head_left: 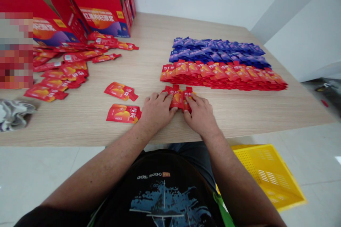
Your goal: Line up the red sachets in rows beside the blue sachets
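**both hands closed on a small overlapped bunch of red sachets**

the left hand (156,111) and right hand (199,115) hold a small bunch of red-and-orange sachets (177,98) between them, near the table's (106,134) edge nearest the person. neither hand is clenched into a fist – the fingers curl over the bunch's two sides, pinching it lightly and keeping the sachets fanned, their narrow tabs pointing away from the person. that matches the long shingled row of red sachets (223,77) to the right, its tabs lying the same way, with rows of purple sachets (218,51) just beyond it.

two loose red sachets (122,113) lie just left of the left hand. further left sprawls a scattered heap of red sachets (61,71), below red cartons (93,3). a crumpled grey-and-white cloth (14,115) sits on the table's left, and a yellow plastic crate (266,173) rests on the floor.
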The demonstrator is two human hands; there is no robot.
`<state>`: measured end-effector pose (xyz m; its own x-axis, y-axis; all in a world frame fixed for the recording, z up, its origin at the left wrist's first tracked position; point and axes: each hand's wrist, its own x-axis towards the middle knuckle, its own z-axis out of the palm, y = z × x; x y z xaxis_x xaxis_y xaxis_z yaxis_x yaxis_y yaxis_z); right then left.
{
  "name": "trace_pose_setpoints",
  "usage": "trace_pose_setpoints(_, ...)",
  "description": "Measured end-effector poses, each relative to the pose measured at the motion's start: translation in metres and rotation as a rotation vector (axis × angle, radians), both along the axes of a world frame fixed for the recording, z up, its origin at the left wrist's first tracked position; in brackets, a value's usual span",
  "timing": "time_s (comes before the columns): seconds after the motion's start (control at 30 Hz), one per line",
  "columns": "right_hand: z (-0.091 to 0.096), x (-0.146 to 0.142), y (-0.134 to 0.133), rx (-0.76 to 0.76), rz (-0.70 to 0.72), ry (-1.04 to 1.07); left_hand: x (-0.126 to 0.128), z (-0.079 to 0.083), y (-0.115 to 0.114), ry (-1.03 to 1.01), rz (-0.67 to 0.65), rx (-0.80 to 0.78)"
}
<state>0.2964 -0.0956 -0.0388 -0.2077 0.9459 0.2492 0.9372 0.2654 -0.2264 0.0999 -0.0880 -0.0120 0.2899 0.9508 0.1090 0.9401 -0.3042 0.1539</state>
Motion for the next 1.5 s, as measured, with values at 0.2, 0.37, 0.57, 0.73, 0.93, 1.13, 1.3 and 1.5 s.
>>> trace_pose_setpoints(0.2, 0.001, -0.004, 0.000, -0.015, 0.014, -0.067, 0.002, 0.000, 0.000, -0.007, 0.014, 0.006)
trace_pose_setpoints(0.37, 0.000, -0.004, 0.000, -0.010, 0.004, -0.043, 0.001, -0.001, 0.000, -0.029, 0.045, -0.002)
trace_pose_setpoints(0.57, -0.002, -0.005, 0.001, -0.003, 0.017, -0.040, 0.000, -0.003, -0.002, -0.018, 0.017, 0.009)
trace_pose_setpoints(0.73, -0.006, -0.005, 0.006, -0.005, 0.041, 0.045, 0.001, -0.004, -0.002, 0.004, 0.007, 0.013)
trace_pose_setpoints(0.93, -0.005, 0.000, 0.006, 0.002, 0.104, 0.084, -0.008, -0.005, 0.001, -0.004, -0.063, -0.004)
trace_pose_setpoints(1.13, -0.005, -0.001, 0.003, 0.034, 0.094, 0.026, -0.025, -0.005, 0.006, -0.014, -0.133, -0.058)
trace_pose_setpoints(1.3, -0.007, -0.002, 0.004, 0.050, 0.102, 0.040, -0.027, -0.004, 0.011, -0.034, -0.079, -0.072)
trace_pose_setpoints(1.5, -0.009, -0.001, 0.005, 0.032, 0.122, 0.050, -0.027, -0.006, 0.013, -0.028, -0.059, -0.063)
